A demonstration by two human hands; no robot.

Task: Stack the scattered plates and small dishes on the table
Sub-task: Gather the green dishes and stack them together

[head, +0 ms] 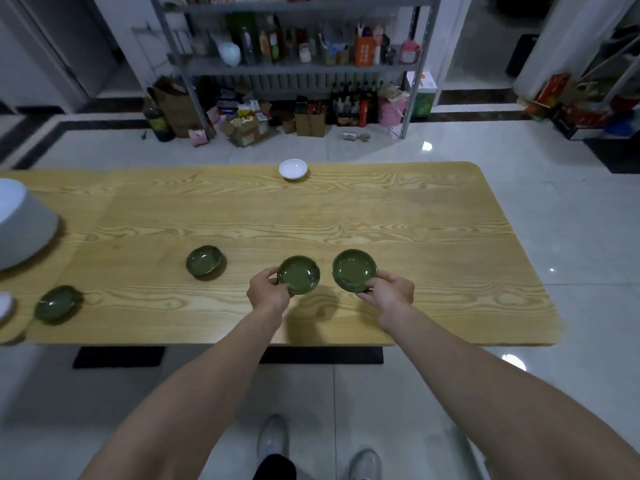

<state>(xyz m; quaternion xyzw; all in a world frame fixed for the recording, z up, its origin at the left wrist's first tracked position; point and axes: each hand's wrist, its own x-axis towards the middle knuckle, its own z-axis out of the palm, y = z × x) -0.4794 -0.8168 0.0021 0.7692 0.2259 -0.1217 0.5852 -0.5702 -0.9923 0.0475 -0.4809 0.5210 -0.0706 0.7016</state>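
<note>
- A large, smooth white vessel (20, 223) with a round shape sits at the left edge of the pale, grain-patterned wooden table (433, 237).
- The far-left green dish (57, 304) is round and glossy and lies near the front edge.
- The second green dish (204, 260) is shallow and glazed and sits apart, further in.
- The left hand (268, 291) pinches the rim of the left-held dish (299, 275), a shiny green round.
- The small white dish (293, 168) rests at the far edge.
- The right hand (389, 292) grips the rim of the right-held dish (354, 270), which is tilted and just beside the other.

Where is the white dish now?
In the head view the white dish sits alone at the wooden table's far edge, straight beyond the green dish in the left hand.
</note>
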